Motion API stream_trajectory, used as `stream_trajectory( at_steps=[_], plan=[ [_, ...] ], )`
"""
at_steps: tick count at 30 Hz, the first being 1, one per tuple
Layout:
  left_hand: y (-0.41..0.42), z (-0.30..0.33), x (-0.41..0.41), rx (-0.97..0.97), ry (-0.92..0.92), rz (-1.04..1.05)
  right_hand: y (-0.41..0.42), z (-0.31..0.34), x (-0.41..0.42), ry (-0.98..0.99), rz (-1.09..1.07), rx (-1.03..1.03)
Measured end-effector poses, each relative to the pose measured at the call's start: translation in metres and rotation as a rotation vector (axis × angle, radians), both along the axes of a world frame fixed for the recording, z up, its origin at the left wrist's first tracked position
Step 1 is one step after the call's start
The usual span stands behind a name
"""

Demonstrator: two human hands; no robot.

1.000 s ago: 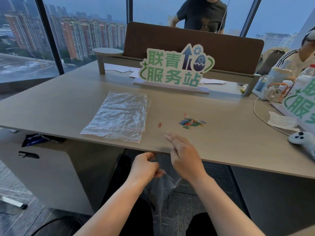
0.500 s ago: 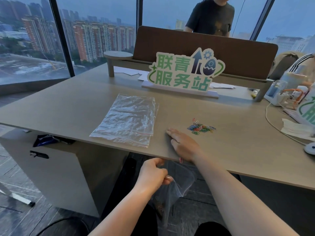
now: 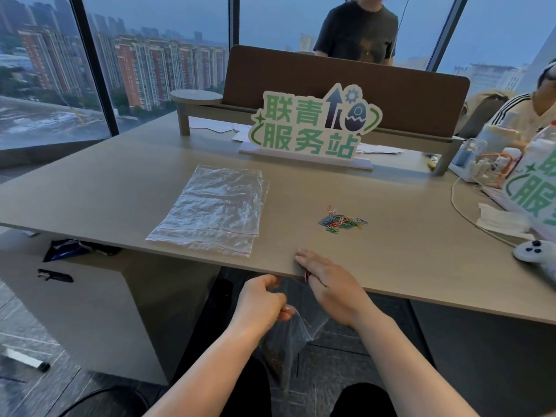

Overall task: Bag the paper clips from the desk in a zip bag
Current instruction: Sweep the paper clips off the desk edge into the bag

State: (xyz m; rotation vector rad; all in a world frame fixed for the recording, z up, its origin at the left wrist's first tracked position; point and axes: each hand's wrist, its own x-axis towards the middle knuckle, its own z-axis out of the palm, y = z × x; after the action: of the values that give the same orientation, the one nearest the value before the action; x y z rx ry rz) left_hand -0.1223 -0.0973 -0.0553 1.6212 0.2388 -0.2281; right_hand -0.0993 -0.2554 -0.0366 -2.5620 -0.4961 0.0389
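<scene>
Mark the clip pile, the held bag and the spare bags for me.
clip pile (image 3: 343,221), head view, middle of the coloured heap
held bag (image 3: 296,329), head view, clear wall below the left hand (image 3: 261,302)
spare bags (image 3: 215,210), head view, centre of the top bag

The zip bag (image 3: 285,341) hangs below the desk (image 3: 406,266) edge, its mouth partly hidden behind the left hand (image 3: 261,305), and its dark contents are too blurred to identify. A red clip (image 3: 306,275) shows only as a sliver under the right hand (image 3: 328,281). The paper clips (image 3: 341,221) in the pile are too small to count.
</scene>
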Motion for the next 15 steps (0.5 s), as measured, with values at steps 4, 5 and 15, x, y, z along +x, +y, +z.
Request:
stream_trajectory(
  at_steps=[4,5,15],
  plan=[
    [-0.004,0.003,-0.002,-0.010,0.000,-0.013,-0.002,-0.002,-0.013,-0.005,-0.017,0.039],
    [-0.005,0.004,-0.003,-0.015,-0.004,-0.018,-0.003,-0.003,-0.016,-0.008,-0.020,0.050],
    [-0.014,0.010,-0.009,-0.020,0.018,-0.024,-0.016,0.005,-0.021,-0.163,-0.168,0.255]
  ],
)
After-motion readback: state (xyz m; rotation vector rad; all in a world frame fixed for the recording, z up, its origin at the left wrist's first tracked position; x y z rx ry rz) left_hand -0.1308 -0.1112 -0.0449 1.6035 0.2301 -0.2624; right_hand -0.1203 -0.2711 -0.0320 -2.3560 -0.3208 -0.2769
